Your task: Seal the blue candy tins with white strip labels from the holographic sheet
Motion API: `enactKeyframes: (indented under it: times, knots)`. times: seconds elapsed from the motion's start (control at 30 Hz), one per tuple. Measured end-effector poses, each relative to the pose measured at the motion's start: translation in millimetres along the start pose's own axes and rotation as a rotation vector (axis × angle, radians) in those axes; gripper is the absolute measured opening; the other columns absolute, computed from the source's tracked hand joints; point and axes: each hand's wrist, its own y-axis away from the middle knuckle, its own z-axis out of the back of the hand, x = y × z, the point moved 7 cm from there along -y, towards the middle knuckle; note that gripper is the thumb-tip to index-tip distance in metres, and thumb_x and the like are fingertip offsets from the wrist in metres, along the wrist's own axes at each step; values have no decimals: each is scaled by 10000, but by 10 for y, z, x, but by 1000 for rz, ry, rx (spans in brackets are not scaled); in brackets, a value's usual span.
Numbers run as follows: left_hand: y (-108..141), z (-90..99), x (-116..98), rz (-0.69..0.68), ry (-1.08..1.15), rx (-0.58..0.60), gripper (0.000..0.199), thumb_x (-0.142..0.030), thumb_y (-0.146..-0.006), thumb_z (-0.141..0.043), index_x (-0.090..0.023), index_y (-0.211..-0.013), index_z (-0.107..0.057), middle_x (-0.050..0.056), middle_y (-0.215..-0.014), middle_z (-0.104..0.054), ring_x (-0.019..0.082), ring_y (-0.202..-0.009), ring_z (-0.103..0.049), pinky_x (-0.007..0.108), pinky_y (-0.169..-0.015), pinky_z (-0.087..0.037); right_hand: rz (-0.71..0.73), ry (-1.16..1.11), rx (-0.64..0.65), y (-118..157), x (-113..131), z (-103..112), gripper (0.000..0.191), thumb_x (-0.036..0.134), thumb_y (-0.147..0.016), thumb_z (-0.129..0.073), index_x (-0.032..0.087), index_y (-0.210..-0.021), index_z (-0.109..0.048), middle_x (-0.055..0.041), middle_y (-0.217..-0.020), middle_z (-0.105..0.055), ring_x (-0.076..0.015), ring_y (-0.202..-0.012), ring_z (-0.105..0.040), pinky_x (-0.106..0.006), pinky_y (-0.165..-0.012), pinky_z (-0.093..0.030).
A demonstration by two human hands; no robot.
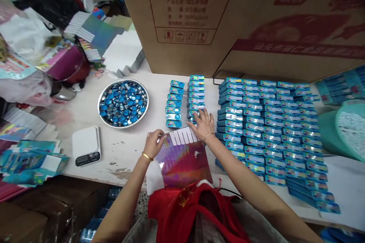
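A shiny purple-red sticker sheet [185, 163] with several white strips [183, 136] along its far edge lies in front of me. My left hand [154, 145] is at the sheet's far left corner, thumb and fingertips pinched together; what they hold is too small to make out. My right hand [203, 124] has its fingers spread over the near end of a column of small blue boxes [196, 89], its palm by the sheet's far right corner. To the left of that column stands a shorter row of blue boxes with round spots [173, 103].
A steel bowl [99, 112] holds many blue and silver caps. A white scale [85, 142] stands left of it. Packed rows of blue boxes [266, 129] cover the right side, beside a green bucket [327, 129]. Large cartons [182, 59] wall off the back.
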Motion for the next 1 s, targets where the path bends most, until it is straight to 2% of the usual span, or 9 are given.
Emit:
enactKeyframes:
  times: [0.13,0.23,0.33,0.43,0.53,0.63,0.73,0.83,1.0]
  knots:
    - [-15,-28,-205,-67,3,66,160,-328,-893,-481,-216,-811,-561,6,-779,-645,157,-712,-587,311,-776,-352,61,38,26,-117,-7,50,536,582,-872,-490,196,-1227,-600,-160,-1452,-405,-340,-1410,-181,-619,-1083,-132]
    - [-60,-2,-385,-73,33,110,147,-312,-882,-488,-218,-801,-569,-2,-742,-623,146,-663,-556,304,-773,-362,59,-7,-16,-136,132,313,520,541,-899,-465,192,-1273,-559,-159,-1462,-389,-338,-1412,-176,-637,-1081,-107]
    - [-101,69,-563,-78,139,167,163,-330,-873,-498,-218,-786,-579,-9,-699,-599,136,-631,-519,290,-756,-388,204,-129,-27,-5,567,621,514,516,-918,-439,183,-1301,-522,-144,-1409,-457,-314,-1377,-263,-587,-1105,-96]
    - [-115,173,-615,-45,360,200,216,-390,-856,-525,-204,-768,-592,-3,-693,-593,136,-645,-524,253,-672,-416,371,-227,79,219,1011,719,376,428,-953,-409,206,-1205,-577,-108,-1133,-638,-258,-1126,-513,-499,-1077,-202]
    - [-87,261,-545,-35,443,201,228,-417,-828,-568,-200,-852,-636,12,-748,-625,143,-683,-554,241,-647,-436,325,-245,159,331,1101,596,295,318,-978,-365,190,-1016,-628,-86,-906,-657,-224,-884,-564,-391,-891,-336]
    - [-29,288,-476,-83,322,228,226,-390,-854,-535,-211,-936,-646,22,-781,-638,145,-694,-560,252,-670,-439,316,-273,204,327,1067,417,262,296,-977,-384,184,-930,-616,-79,-885,-643,-216,-865,-559,-332,-767,-325]
    - [25,307,-464,-134,123,234,209,-333,-893,-469,-219,-861,-642,34,-793,-645,162,-745,-569,301,-772,-419,349,-310,273,281,1095,283,256,287,-979,-380,188,-898,-602,-69,-882,-635,-201,-863,-558,-311,-736,-313]
    - [65,399,-499,-200,-142,121,191,-249,-887,-472,-247,-943,-655,60,-936,-664,209,-896,-565,372,-863,-366,343,-327,331,221,1184,194,254,260,-979,-367,192,-866,-584,-58,-879,-638,-192,-875,-565,-303,-733,-309]
    - [159,417,-490,-316,-300,34,280,-205,-892,-453,-271,-1086,-643,84,-1118,-659,235,-966,-569,381,-806,-378,314,-288,365,94,1309,46,239,244,-970,-387,186,-831,-572,-62,-879,-656,-193,-879,-579,-297,-737,-305]
